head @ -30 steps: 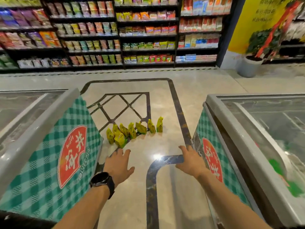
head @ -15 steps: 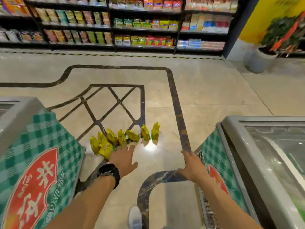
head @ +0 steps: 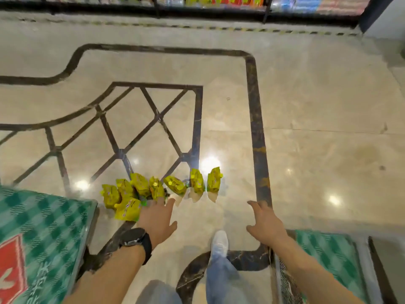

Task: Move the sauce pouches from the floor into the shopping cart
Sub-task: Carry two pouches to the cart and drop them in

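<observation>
Several yellow sauce pouches stand and lean in a ragged row on the polished marble floor, just ahead of me. My left hand, with a black watch on the wrist, reaches out with fingers spread and its fingertips are just short of the nearest pouches, holding nothing. My right hand is stretched forward to the right of the row, fingers relaxed and empty. No shopping cart is in view.
A freezer chest with a green checked side stands close on my left, another freezer chest on my right. My leg and white shoe step between my hands. Stocked shelves line the far wall beyond open floor.
I have walked forward between the two freezers and tilted my view down. The pouches are now much closer, and my left hand has almost reached them. Both hands stay empty.
</observation>
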Demonstrator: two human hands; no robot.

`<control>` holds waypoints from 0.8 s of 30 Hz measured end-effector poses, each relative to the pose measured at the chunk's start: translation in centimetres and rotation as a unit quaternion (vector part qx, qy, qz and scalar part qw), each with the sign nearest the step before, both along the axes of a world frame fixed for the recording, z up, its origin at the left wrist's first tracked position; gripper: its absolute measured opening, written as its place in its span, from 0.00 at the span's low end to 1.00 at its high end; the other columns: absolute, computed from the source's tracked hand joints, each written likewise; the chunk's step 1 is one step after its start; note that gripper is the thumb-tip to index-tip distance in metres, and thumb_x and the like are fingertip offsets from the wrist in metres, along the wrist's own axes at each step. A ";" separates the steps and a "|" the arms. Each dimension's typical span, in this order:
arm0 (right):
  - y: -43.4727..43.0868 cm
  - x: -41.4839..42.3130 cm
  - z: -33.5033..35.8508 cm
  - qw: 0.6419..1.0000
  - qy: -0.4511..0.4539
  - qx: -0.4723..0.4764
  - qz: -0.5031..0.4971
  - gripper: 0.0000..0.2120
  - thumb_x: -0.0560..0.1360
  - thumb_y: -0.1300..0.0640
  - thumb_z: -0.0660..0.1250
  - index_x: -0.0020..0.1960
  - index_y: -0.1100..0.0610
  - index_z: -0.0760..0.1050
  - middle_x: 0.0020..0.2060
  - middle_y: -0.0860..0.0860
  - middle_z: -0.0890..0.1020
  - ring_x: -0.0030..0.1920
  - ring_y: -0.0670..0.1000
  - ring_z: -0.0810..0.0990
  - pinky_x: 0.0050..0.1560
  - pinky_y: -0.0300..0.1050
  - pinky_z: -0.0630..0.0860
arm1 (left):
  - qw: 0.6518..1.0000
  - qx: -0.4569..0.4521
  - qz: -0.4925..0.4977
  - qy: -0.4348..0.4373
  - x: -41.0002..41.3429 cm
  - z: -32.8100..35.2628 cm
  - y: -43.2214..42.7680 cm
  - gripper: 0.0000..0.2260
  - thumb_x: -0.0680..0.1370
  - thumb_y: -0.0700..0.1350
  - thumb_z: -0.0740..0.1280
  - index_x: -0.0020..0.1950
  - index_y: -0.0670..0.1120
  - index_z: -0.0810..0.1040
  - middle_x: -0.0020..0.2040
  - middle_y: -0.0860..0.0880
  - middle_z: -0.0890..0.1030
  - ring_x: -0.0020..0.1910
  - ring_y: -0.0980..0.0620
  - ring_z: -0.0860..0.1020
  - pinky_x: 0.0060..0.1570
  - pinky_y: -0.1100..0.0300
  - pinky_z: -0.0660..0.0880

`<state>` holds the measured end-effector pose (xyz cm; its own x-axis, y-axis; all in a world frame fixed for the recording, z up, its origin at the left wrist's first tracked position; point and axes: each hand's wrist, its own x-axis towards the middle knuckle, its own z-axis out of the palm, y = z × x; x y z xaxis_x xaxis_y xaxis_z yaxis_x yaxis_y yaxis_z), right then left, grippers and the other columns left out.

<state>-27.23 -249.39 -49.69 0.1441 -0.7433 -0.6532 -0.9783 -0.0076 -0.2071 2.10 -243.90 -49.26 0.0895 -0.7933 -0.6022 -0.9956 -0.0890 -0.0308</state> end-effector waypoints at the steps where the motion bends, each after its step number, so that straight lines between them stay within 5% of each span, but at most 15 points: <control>1: -2.1 0.3 -2.4 1.000 0.002 0.001 0.011 0.34 0.74 0.53 0.67 0.76 0.50 0.56 0.71 0.54 0.63 0.69 0.57 0.68 0.58 0.51 0.75 | 1.000 0.008 0.005 0.007 0.0 -2.5 -1.8 0.28 0.78 0.60 0.61 0.75 0.52 0.61 0.66 0.46 0.70 0.65 0.43 0.72 0.56 0.50 0.73; 9: -17.4 4.6 -28.1 0.983 0.024 -0.069 0.170 0.41 0.69 0.68 0.66 0.78 0.49 0.55 0.78 0.52 0.55 0.74 0.56 0.60 0.62 0.50 0.72 | 0.999 -0.009 -0.035 0.002 1.2 -28.5 -14.7 0.31 0.77 0.48 0.65 0.78 0.52 0.56 0.73 0.45 0.63 0.71 0.43 0.66 0.62 0.47 0.71; 13: -22.5 5.1 -41.7 0.941 0.000 -0.180 0.286 0.39 0.64 0.71 0.68 0.73 0.51 0.67 0.78 0.55 0.59 0.76 0.62 0.60 0.70 0.56 0.65 | 0.991 -0.052 -0.123 -0.010 1.9 -41.4 -20.8 0.39 0.75 0.42 0.70 0.80 0.57 0.52 0.80 0.44 0.53 0.79 0.43 0.54 0.73 0.44 0.61; 15: -23.7 5.1 -46.4 0.911 -0.059 -0.219 0.345 0.31 0.63 0.68 0.71 0.65 0.50 0.77 0.74 0.54 0.69 0.72 0.63 0.67 0.68 0.60 0.66 | 0.978 -0.074 -0.192 0.025 2.4 -45.3 -22.6 0.36 0.73 0.42 0.73 0.77 0.56 0.62 0.81 0.45 0.55 0.80 0.43 0.54 0.74 0.43 0.61; 18: -25.1 5.4 -50.8 0.873 -0.141 -0.254 0.391 0.14 0.63 0.59 0.76 0.49 0.51 0.83 0.57 0.51 0.84 0.63 0.58 0.78 0.67 0.57 0.69 | 0.934 -0.143 -0.290 0.149 3.4 -49.3 -24.5 0.16 0.69 0.44 0.76 0.56 0.51 0.82 0.64 0.47 0.80 0.65 0.41 0.77 0.56 0.45 0.77; 20: -25.8 5.7 -51.1 0.872 -0.136 -0.274 0.383 0.08 0.64 0.53 0.75 0.42 0.51 0.82 0.41 0.49 0.85 0.50 0.55 0.82 0.68 0.53 0.70 | 0.931 -0.174 -0.268 0.176 3.3 -50.0 -25.4 0.08 0.71 0.51 0.72 0.48 0.54 0.83 0.46 0.51 0.84 0.50 0.43 0.81 0.45 0.48 0.78; 22: -25.8 6.2 -50.4 0.883 -0.110 -0.292 0.352 0.07 0.65 0.49 0.72 0.40 0.51 0.80 0.34 0.50 0.82 0.42 0.56 0.81 0.60 0.51 0.75 | 0.926 -0.205 -0.260 0.183 2.8 -50.3 -26.6 0.14 0.70 0.62 0.68 0.45 0.54 0.83 0.38 0.51 0.83 0.45 0.43 0.81 0.45 0.48 0.78; 24: -25.2 6.5 -49.7 0.904 -0.093 -0.293 0.297 0.07 0.66 0.50 0.72 0.40 0.51 0.79 0.29 0.50 0.77 0.37 0.58 0.76 0.41 0.47 0.72 | 0.925 -0.229 -0.224 0.205 1.9 -50.1 -26.9 0.18 0.69 0.66 0.70 0.39 0.52 0.81 0.33 0.51 0.81 0.38 0.44 0.80 0.40 0.48 0.77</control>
<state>-20.75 -274.63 -99.41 0.6984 -0.7093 -0.0954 -0.7142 -0.6818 -0.1583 4.02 -270.82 -99.41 -0.4710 -0.8761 -0.1032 -0.8553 0.4248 0.2967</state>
